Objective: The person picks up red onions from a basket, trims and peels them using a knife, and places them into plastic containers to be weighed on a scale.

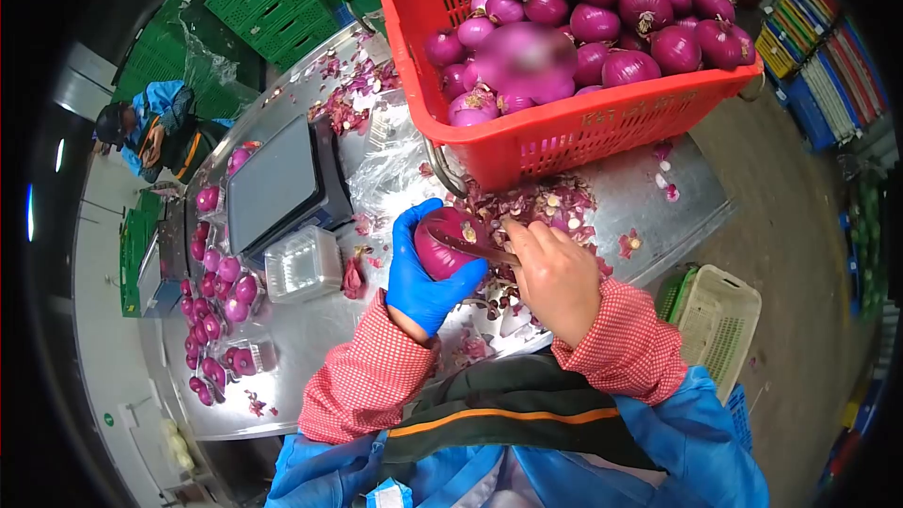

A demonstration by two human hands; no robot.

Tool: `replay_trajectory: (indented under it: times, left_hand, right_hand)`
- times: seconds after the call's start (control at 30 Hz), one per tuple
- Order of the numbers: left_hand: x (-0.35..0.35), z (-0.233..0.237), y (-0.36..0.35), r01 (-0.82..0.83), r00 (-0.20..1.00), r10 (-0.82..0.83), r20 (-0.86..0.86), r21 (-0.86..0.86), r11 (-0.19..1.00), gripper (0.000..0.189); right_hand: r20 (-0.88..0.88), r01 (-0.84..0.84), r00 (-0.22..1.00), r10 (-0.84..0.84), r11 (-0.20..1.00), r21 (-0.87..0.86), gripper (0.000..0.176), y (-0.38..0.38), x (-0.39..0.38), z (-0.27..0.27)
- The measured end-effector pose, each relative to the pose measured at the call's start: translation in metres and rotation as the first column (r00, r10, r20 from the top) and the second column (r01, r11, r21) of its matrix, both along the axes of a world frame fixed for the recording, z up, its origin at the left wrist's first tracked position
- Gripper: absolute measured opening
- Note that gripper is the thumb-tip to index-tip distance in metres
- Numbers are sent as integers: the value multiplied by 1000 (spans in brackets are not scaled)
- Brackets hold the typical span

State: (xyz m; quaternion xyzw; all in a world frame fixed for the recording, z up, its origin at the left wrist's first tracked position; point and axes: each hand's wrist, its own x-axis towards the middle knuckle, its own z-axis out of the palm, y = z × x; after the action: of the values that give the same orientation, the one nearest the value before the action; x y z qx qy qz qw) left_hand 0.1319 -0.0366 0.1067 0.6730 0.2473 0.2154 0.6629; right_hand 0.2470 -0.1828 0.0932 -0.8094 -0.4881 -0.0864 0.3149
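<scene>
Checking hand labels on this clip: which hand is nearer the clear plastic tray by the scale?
Left. The gloved left hand, holding an onion, sits just right of the clear tray; the bare right hand, holding a knife, is farther off beyond the onion.

blur patch (525, 58) covers pt of onion pile (649, 9), red basket (583, 136).

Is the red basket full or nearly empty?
Full: purple onions fill the red basket up to its rim. The left hand grips one onion, the right hand a knife.
</scene>
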Motion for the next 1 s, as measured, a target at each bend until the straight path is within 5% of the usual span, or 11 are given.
replay_trajectory:
  times: [0.1, 0.2, 0.4, 0.57, 0.67, 0.73, 0.77, 0.83, 0.87, 0.93, 1.0]
  left_hand:
    - [1, -10, -3, -56, 998, 51, 32, 186, 981, 83]
    - [-3, -6, -8, -69, 996, 72, 56, -57, 996, 86]
    - [-5, -2, -11, -25, 999, 29, 18, -203, 979, 81]
    - [-13, 2, 7, 73, 992, -60, 115, -116, 991, 88]
    - [-3, -7, 7, 192, 974, -196, 112, 47, 980, 99]
    - [0, 2, 12, 336, 930, -348, -114, 642, 689, 101]
    - [3, 7, 8, 290, 935, -336, -115, 794, 535, 101]
    - [3, -7, -5, 197, 964, -248, 96, 368, 909, 103]
    - [0, -16, -8, 147, 971, -162, 175, 94, 985, 103]
    - [-6, -36, -1, 244, 969, -234, 75, -403, 882, 95]
    - [-16, -36, -7, 220, 974, -99, 203, -751, 623, 82]
  right_hand:
    - [19, 33, 999, -33, 999, 1, 37, 6, -2, -8]
    - [11, 25, 1000, -25, 1000, 14, 37, 7, 2, -18]
    - [55, 58, 997, -61, 997, 44, 36, -4, 17, -43]
    - [-241, 107, 968, -70, 983, 147, 35, -18, 34, -57]
    - [-745, 3, 649, 153, 979, 203, 39, -6, 26, -37]
    - [-925, -32, 103, 366, 930, 365, 52, -2, 29, -40]
    - [-914, -21, -122, 388, 919, 393, 54, -4, 29, -36]
    - [-811, 77, -421, 407, 907, 415, 60, -3, 25, -23]
    - [-844, 12, -306, 440, 889, 459, 60, -4, 24, -25]
    - [-857, -133, -69, 510, 847, 515, 59, -4, 23, -32]
    - [-836, -160, 174, 521, 852, 498, 57, -3, 9, -33]
